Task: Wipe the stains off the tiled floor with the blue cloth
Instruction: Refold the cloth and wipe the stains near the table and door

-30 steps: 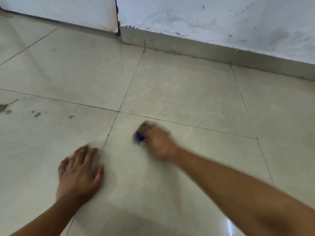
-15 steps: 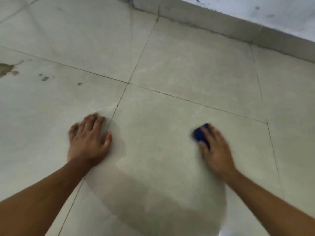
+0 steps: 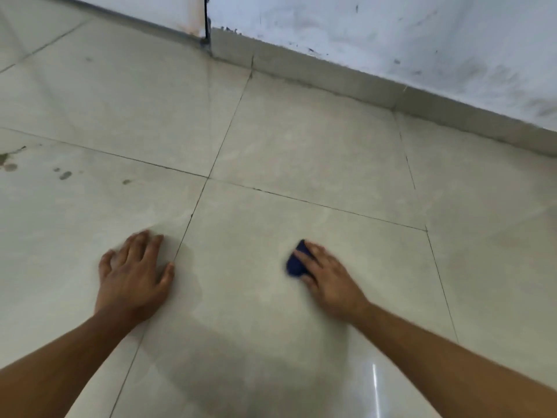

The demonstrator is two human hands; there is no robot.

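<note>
Fingers of right hand lie straight over the balled blue cloth, pressing it to the tiled floor; grip looks flat, though blurred. Left hand splayed flat, bracing. Best: firm pressure, sweep toward stains far left.

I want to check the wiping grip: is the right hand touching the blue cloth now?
Touching. The head view shows the right hand lying over the blue cloth, fingers on top of it, on the tiled floor.
</note>
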